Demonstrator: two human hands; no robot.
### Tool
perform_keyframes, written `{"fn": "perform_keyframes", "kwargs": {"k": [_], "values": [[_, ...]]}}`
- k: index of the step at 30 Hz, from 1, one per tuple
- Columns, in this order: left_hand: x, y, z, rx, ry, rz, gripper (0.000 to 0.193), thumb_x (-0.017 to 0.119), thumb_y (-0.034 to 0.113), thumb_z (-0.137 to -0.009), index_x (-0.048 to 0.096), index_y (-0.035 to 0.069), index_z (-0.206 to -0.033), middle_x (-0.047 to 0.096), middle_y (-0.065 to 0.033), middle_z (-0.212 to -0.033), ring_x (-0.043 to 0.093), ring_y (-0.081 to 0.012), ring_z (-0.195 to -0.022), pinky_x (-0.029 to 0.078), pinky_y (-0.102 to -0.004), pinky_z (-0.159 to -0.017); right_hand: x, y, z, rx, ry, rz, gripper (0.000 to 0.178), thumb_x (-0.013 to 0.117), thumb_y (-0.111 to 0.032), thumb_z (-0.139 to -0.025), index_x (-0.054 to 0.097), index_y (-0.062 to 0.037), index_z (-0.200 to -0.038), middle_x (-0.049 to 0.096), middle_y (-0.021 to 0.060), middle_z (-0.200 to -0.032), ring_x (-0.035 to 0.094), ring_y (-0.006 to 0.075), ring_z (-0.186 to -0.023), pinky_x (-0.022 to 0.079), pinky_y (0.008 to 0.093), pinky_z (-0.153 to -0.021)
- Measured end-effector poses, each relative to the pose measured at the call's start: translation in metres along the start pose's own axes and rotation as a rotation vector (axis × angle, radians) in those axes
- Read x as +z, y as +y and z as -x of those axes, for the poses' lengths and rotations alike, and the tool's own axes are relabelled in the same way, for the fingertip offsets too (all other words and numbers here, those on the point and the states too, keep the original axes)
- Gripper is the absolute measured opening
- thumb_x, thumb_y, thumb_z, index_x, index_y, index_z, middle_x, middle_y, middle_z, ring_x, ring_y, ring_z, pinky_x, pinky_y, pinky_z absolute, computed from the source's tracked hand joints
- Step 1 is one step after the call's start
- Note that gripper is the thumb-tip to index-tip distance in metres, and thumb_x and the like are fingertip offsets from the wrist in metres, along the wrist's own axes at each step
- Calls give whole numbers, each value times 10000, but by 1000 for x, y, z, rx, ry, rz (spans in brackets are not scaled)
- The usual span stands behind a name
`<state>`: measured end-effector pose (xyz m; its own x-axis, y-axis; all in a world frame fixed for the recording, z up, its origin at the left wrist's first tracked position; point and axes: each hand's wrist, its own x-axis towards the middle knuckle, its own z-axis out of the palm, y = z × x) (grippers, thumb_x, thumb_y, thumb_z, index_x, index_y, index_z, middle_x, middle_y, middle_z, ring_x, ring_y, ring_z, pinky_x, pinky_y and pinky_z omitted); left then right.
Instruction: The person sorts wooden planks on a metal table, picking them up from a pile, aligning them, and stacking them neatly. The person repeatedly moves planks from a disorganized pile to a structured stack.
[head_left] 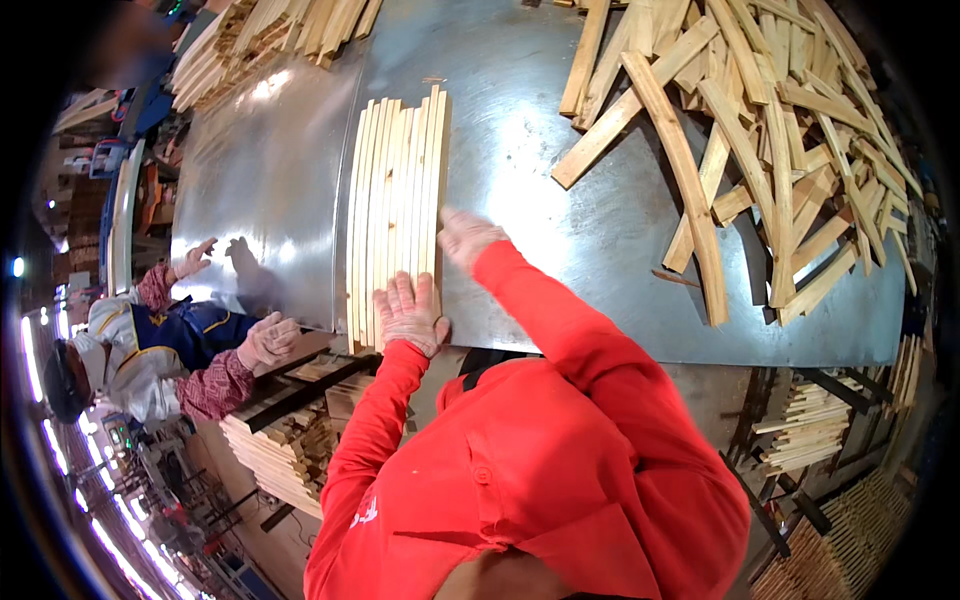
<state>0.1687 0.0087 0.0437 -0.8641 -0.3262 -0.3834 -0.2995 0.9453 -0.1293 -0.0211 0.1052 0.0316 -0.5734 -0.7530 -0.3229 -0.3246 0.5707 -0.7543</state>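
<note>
A row of long, narrow wooden strips [400,165] lies side by side on the metal table, their far ends slightly uneven. My left hand [408,312] rests on the near part of the row, fingers stretched out and spread over the strips. At the row's right edge is my right hand [466,236], its fingertips against or just beside the outermost strip. Motion smears those fingers, so whether they grip anything is unclear.
A loose heap of wooden strips [745,130] covers the right of the metal table [540,230]. More strips [290,35] are stacked at the far left. A co-worker [170,345] stands at the left edge, hands near the table. Wood stacks [810,425] sit below at right.
</note>
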Motion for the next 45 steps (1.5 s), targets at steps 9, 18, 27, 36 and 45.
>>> {"fn": "perform_keyframes", "kwargs": {"k": [9, 18, 27, 36, 45], "values": [[16, 13, -10, -89, 24, 142, 734, 552, 297, -826, 261, 59, -1456, 256, -240, -1501, 230, -436, -1391, 97, -574, -1142, -164, 184, 126, 714, 758, 663, 585, 659, -266, -819, 407, -58, -1304, 569, 195, -1087, 597, 372, -985, 499, 459, -842], [20, 4, 2, -58, 174, 238, 715, 540, 267, -828, 280, 39, -1453, 260, -226, -1505, 210, -422, -1402, 94, -571, -1149, -13, 36, -34, 465, 128, 107, 645, 377, -515, -936, 493, -1, -1307, 623, 266, -1123, 596, 417, -1048, 450, 434, -945], [17, -4, 48, 172, 720, 630, 550, 573, 326, -899, 465, -36, -1299, 523, -257, -1249, 503, -459, -1127, 366, -545, -1012, -44, 28, -21, 126, 284, 187, 489, 460, -297, -886, 523, -14, -1281, 597, 217, -1172, 570, 350, -1104, 444, 421, -964], [-64, 102, -88, 336, 377, 645, 599, 628, 210, -791, 429, -33, -1301, 490, -261, -1300, 420, -424, -1253, 341, -481, -1059, -245, 264, 160, 954, 975, 710, 780, 632, -527, -782, 396, -80, -1376, 499, 177, -1335, 445, 363, -1261, 346, 447, -1065], [-103, 263, -237, 78, 156, 345, 803, 629, 395, -837, 257, 50, -1459, 461, -232, -1344, 490, -376, -1199, 426, -481, -948, -303, 181, 209, 866, 646, 506, 686, 629, -429, -805, 423, -72, -1354, 552, 187, -1231, 525, 316, -1178, 417, 406, -1021]]}}
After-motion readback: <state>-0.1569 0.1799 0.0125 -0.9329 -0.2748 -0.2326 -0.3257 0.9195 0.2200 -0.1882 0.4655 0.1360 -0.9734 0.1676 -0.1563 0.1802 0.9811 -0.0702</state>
